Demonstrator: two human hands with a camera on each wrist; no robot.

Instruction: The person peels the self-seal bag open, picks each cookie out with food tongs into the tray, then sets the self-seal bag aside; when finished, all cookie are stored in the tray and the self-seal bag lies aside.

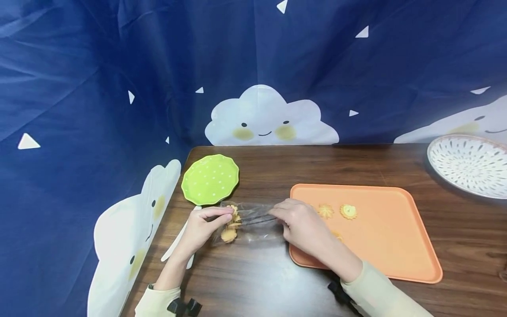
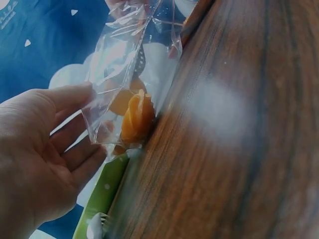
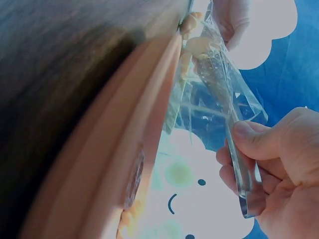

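Observation:
A clear plastic bag [image 1: 259,235] stretches between the hands above the table. Cookies [image 1: 228,235] lie at its left end, one of them ridged and golden in the left wrist view. My left hand [image 1: 200,229] pinches the bag's left end between thumb and fingers, beside the cookies. With my right hand [image 1: 306,226] I grip metal tongs [image 3: 241,167] by the bent end; their perforated tip [image 2: 140,62] reaches inside the bag. Just right of that hand, an orange tray [image 1: 388,251] carries several flower-shaped cookies [image 1: 348,211], some partly hidden by the hand.
A green dotted plate [image 1: 210,179] stands at the table's back left corner. White utensils [image 1: 176,242] lie partly under the left forearm. A white patterned dish [image 1: 471,165] is at the far right. A blue cloud-printed cloth [image 1: 253,53] hangs behind the brown table [image 1: 269,273].

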